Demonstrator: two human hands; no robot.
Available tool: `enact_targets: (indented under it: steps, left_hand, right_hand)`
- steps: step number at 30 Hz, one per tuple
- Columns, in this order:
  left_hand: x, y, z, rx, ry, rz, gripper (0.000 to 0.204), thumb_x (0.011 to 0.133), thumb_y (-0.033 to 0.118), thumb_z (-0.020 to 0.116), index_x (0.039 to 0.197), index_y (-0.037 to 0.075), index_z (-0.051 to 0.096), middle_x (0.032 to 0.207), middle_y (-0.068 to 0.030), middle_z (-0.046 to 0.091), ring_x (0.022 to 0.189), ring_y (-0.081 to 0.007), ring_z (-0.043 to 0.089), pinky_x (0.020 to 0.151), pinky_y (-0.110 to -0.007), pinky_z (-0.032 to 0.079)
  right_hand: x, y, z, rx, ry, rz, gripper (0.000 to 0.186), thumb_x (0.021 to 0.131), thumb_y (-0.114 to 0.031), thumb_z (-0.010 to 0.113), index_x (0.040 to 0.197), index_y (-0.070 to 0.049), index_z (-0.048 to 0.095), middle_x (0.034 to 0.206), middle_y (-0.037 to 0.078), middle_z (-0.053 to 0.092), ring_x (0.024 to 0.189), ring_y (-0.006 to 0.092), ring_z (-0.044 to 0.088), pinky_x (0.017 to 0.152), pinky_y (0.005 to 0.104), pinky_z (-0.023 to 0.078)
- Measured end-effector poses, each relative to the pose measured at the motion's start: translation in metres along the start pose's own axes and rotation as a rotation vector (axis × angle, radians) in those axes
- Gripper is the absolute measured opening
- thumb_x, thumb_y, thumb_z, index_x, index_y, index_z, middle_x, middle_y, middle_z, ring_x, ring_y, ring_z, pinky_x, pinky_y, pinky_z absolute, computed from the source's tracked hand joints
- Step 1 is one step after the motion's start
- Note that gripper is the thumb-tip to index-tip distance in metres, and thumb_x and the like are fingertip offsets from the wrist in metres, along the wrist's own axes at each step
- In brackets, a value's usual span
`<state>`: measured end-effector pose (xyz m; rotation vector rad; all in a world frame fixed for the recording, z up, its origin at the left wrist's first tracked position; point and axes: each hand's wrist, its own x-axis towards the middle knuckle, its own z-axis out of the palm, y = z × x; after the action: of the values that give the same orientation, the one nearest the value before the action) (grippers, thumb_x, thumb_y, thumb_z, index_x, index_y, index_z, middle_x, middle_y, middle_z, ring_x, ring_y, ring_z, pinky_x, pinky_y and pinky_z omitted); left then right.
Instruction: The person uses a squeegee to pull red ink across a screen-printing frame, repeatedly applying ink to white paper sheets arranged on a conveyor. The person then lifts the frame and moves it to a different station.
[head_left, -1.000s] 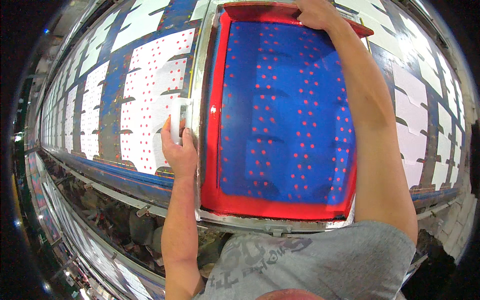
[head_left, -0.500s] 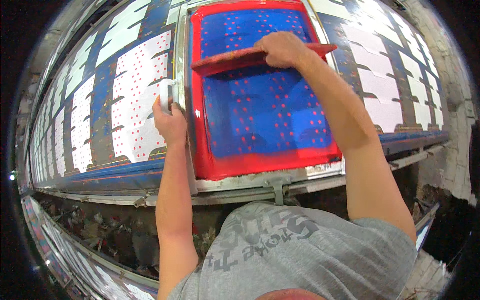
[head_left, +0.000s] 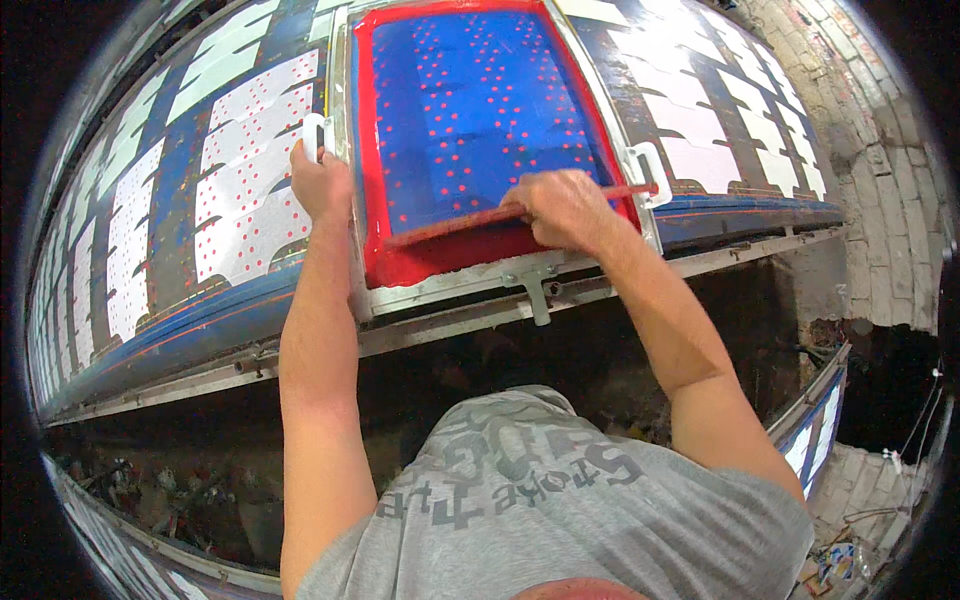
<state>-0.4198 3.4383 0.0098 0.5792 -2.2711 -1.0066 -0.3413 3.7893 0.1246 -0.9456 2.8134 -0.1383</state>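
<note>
A screen printing frame (head_left: 440, 292) lies on the long table, its blue mesh (head_left: 450, 110) dotted in red and bordered by wet red ink (head_left: 372, 150). My right hand (head_left: 562, 208) is closed on a red-smeared squeegee (head_left: 450, 228), which spans the mesh near the frame's near end. My left hand (head_left: 322, 185) grips a white handle (head_left: 314, 135) on the frame's left side. A second white handle (head_left: 652, 172) juts from the right side, beside the squeegee's end, with no hand on it.
White fabric pieces with red dots (head_left: 250, 180) lie left of the frame; plain pale pieces (head_left: 690, 140) lie to its right. A metal rail (head_left: 420, 335) runs along the table's near edge. Another table (head_left: 820, 430) stands at lower right, beside a brick floor (head_left: 890, 220).
My right hand has pulled the squeegee toward me, from the upper part of the mesh to its near end. My left hand stays on its handle. The whole view has shifted somewhat.
</note>
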Motion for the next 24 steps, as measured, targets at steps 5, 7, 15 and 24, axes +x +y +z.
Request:
enact_targets:
  steps: [5, 7, 15, 24]
  left_hand:
    - [0.004, -0.005, 0.004, 0.03, 0.026, 0.008, 0.051, 0.098, 0.015, 0.063, 0.147, -0.002, 0.06, 0.135, -0.0282, 0.071, 0.124, -0.0465, 0.069, 0.109, -0.052, 0.051]
    - [0.008, -0.007, 0.005, 0.049, 0.037, -0.002, 0.051, 0.099, 0.016, 0.062, 0.147, -0.001, 0.06, 0.136, -0.0288, 0.071, 0.125, -0.0472, 0.069, 0.11, -0.053, 0.051]
    - [0.005, -0.01, 0.007, 0.151, 0.063, 0.026, 0.052, 0.097, 0.016, 0.062, 0.146, -0.001, 0.061, 0.129, -0.0294, 0.073, 0.12, -0.0475, 0.071, 0.108, -0.052, 0.053]
    - [0.009, -0.011, 0.005, 0.197, 0.051, 0.004, 0.044, 0.102, 0.02, 0.07, 0.137, -0.005, 0.068, 0.125, -0.0255, 0.075, 0.116, -0.0364, 0.073, 0.106, -0.043, 0.054]
  right_hand:
    - [-0.042, -0.026, 0.018, -0.009, 0.163, -0.018, 0.041, 0.079, 0.0, 0.073, 0.116, -0.016, 0.081, 0.103, 0.01, 0.076, 0.101, 0.0346, 0.074, 0.085, 0.0503, 0.059]
    - [-0.053, -0.026, 0.025, 0.026, 0.188, -0.078, 0.04, 0.08, -0.023, 0.085, 0.118, -0.013, 0.08, 0.112, 0.012, 0.072, 0.11, 0.0357, 0.069, 0.094, 0.0494, 0.057]
    - [-0.077, -0.015, 0.048, 0.178, 0.266, -0.177, 0.067, 0.078, -0.052, 0.091, 0.126, -0.007, 0.075, 0.122, 0.014, 0.068, 0.12, 0.0365, 0.063, 0.103, 0.0524, 0.051]
    - [-0.129, 0.104, 0.029, 0.434, 0.671, -0.155, 0.043, 0.076, -0.018, 0.092, 0.115, -0.006, 0.078, 0.126, 0.018, 0.074, 0.122, 0.0384, 0.069, 0.107, 0.0527, 0.054]
